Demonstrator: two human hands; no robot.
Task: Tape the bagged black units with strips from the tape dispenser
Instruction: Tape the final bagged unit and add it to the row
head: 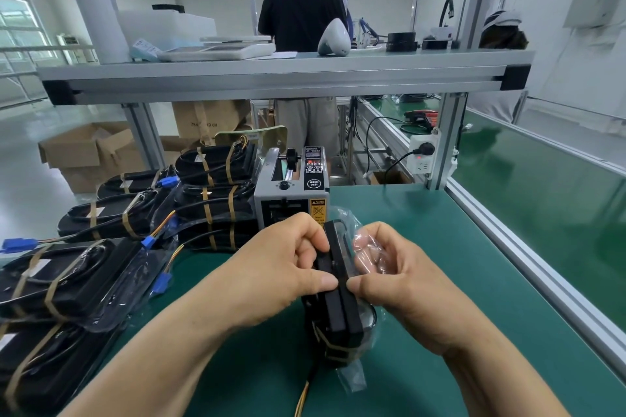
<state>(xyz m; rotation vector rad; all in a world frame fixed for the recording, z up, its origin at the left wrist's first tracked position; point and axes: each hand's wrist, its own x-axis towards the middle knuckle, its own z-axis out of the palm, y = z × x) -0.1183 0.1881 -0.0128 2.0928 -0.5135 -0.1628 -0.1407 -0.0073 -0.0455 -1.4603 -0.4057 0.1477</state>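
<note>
Both hands meet at centre, low over the green bench mat [457, 247], w/ one bagged black unit [342, 311] between them. The unit stands on its long edge, tilted a bit, its far end just in front of the tape dispenser [291, 189].

Left hand [271, 267]: fingers curled, thumb tip and fingertips pinching the unit's top edge from the left side. Right hand [399, 278]: thumb pressed to the same edge, thumb tips nearly touching; the other fingers are curled round the far side, seen through the clear bag [369, 250] – bag is loose and crinkled there.

A tan tape band [321, 337] already wraps the unit's near end. Thin orange/yellow wires [301, 399] trail out below, toward the bottom edge.

Left of the dispenser sits a stack of taped units [216, 200], each w/ tan bands, and more lie spread along the bench's left side [67, 281], some w/ blue connectors [20, 244] sticking out.

Behind – an aluminium shelf beam [271, 78] carrying a white handheld scanner [333, 37]. A person in a black shirt [301, 10] stands beyond, back turned. Cardboard boxes [91, 152] on the floor at left, a wall socket w/ a black plug [421, 156] on the frame post at right.
</note>
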